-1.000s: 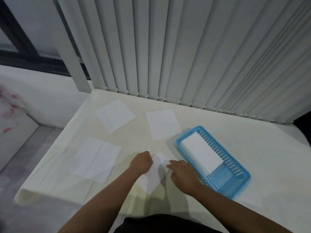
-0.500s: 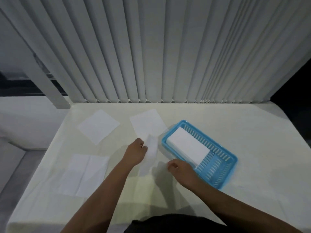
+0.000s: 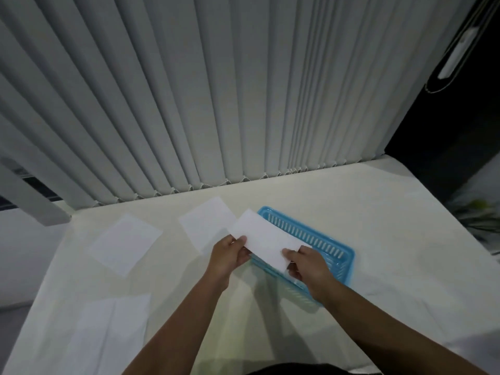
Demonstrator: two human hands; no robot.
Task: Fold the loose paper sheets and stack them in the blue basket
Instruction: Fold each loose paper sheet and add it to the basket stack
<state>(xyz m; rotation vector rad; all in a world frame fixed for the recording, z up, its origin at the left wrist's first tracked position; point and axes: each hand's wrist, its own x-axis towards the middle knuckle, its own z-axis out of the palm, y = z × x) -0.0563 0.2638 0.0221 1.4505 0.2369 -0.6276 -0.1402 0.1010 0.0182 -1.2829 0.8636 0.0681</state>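
Observation:
I hold a folded white paper sheet (image 3: 263, 240) in the air over the left half of the blue basket (image 3: 342, 255). My left hand (image 3: 229, 254) pinches its near-left edge and my right hand (image 3: 307, 265) pinches its near-right end. The held sheet hides most of the basket's inside. Three loose sheets lie flat on the table: one (image 3: 207, 223) just left of the basket, one (image 3: 125, 244) farther left, and a creased one (image 3: 108, 331) at the near left.
The white table (image 3: 392, 239) ends at vertical blinds (image 3: 216, 90) along the back. Its left edge drops to a grey floor (image 3: 24, 247). A dark gap and a plant (image 3: 481, 215) lie past the right edge.
My left hand lifted the folded sheet off the table; my right hand joined it. Both now hold it over the basket. The camera view has swung to the right.

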